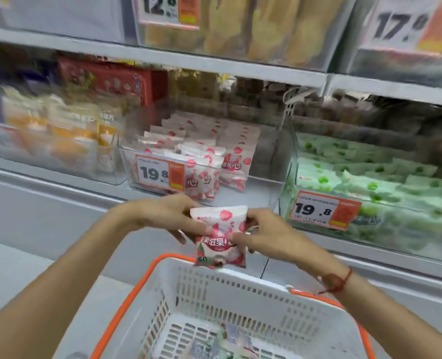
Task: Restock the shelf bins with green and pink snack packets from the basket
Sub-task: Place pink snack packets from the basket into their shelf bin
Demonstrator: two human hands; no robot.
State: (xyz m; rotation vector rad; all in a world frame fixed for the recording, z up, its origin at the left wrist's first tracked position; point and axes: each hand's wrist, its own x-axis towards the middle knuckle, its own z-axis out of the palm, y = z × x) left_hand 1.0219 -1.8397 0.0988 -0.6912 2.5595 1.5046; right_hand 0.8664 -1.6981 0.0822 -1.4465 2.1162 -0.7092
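I hold one pink snack packet (221, 235) upright above the far rim of the white basket (240, 304). My left hand (162, 216) pinches its left edge and my right hand (262, 235) pinches its right edge. Straight ahead on the shelf is a clear bin (261, 182) with rows of pink packets (201, 154). To its right a second clear bin (289, 177) is filled with green packets (370, 177). At the basket's bottom lie a few packets (222, 343), greenish and pale, partly cut off by the frame's edge.
The basket has orange handles (116, 314). Price tags reading 19.8 hang on both bins (160, 174). A bin of orange-and-white packets (59, 136) stands at the left. The upper shelf (214, 60) carries more clear bins with yellow goods.
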